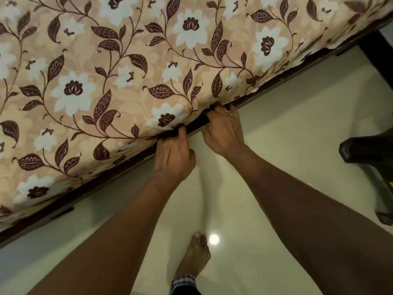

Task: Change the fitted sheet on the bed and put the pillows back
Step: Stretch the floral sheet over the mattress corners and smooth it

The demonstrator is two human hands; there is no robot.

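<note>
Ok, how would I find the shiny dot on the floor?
Start at the flowery sheet, then drop to the pale floor below it. The shiny dot sits just right of the bare foot, the only bright white circle there.

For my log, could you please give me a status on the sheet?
Left hand grips floral sheet edge at bed frame; right hand presses beside it. Black object on floor, well apart.

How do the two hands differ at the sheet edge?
The left hand is bunched, fingers curled on the floral sheet hem; the right hand is spread, fingers pushed under it. The right hand sits farther right along the bed rail than the left hand. Both touch the same edge.
</note>
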